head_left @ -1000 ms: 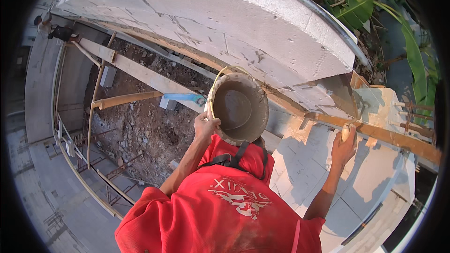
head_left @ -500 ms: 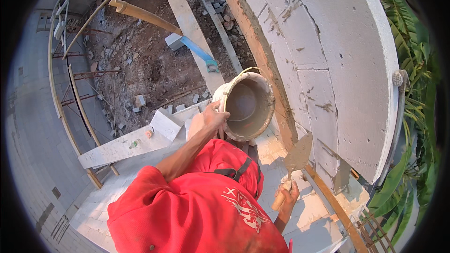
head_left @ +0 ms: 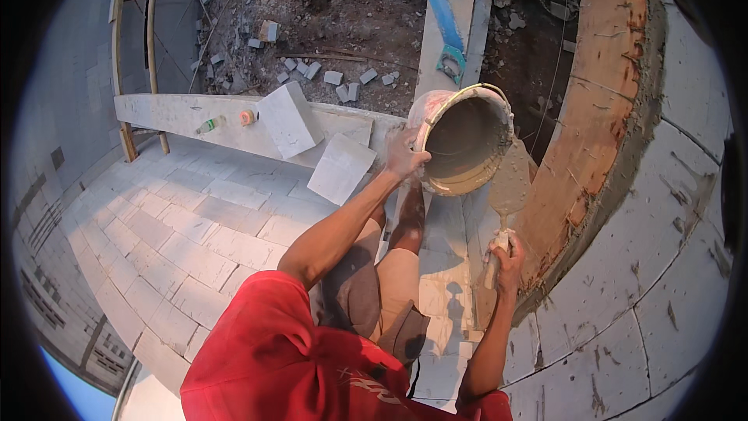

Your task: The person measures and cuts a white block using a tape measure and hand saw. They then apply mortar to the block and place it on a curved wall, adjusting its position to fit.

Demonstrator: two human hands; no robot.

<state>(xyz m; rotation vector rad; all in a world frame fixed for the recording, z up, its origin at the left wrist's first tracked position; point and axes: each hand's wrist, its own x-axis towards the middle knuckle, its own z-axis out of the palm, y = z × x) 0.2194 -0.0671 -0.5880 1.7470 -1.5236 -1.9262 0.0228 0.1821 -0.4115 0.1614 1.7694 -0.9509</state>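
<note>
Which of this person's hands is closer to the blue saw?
Left. The left hand, holding the bucket, is below the saw in the picture; the right hand, gripping the trowel, is farther below it.

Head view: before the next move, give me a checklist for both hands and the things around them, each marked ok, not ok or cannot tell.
1. Left hand gripping the round, pale, mortar-smeared bucket at its rim: ok.
2. Right hand closed on the pale handle of the grey-coated, pointed trowel: ok.
3. Grey mortar on the trowel's blade: ok, it coats the visible face.
4. Blade clear of the bucket: cannot tell, they meet or overlap in view.
5. Mortar depth inside the bucket: cannot tell.
6. Long pale plank free of loose tools: not ok, a blue-bladed, teal-handled saw lies on it.
</note>
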